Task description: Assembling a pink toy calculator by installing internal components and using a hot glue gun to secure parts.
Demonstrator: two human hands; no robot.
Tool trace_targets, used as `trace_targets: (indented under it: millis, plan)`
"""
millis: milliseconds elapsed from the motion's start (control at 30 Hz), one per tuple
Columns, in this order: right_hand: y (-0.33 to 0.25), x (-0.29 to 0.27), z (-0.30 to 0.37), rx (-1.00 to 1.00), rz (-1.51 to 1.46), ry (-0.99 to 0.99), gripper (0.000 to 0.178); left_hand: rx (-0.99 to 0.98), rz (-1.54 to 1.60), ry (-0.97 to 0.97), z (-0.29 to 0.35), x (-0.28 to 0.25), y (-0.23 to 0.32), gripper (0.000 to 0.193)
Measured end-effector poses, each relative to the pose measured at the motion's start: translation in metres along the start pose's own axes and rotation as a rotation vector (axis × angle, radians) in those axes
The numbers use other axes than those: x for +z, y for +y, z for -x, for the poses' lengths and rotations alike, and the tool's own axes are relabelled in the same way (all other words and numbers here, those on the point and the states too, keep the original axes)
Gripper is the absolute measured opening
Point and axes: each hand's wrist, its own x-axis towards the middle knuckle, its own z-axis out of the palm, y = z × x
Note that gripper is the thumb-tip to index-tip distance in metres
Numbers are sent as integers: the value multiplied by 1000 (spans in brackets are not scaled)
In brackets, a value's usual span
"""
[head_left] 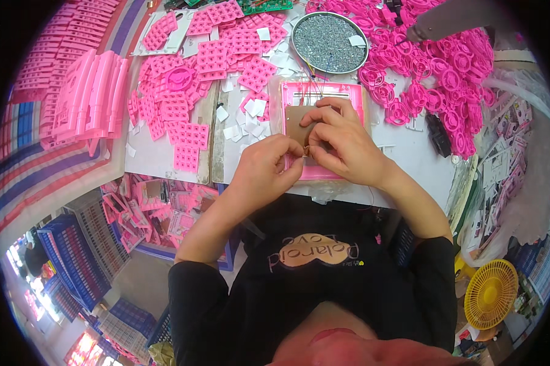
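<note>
In the head view, the left hand [266,166] has its thumb and forefinger together, clamped on a thin wire [305,152] near the lower part of a brown circuit board [296,116]. The right hand [347,145] is bent over the same board, its fingers curled; I cannot tell if its fingertips are closed on something. The board lies in a pink plastic housing [327,174], on the table in front of the person. Beyond it stands a round tray [294,50] with small metal screws [327,39]; pink keypads [189,134] lie to the left.
</note>
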Motion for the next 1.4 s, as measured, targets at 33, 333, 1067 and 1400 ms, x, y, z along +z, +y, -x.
trace_targets:
  millis: [33,333,1067,1400]
  plan:
    - [1,0,0,-14,7,0,11,0,-5,8,0,1,-1,11]
    - [-25,4,19,-43,177,177,27,-299,406,8,6,11,-11,7]
    - [-19,27,28,-188,139,191,20,-378,319,-214,-14,-15,-2,14]
    - [-20,29,17,-223,360,102,20,262,-182,78,-1,9,-27,13]
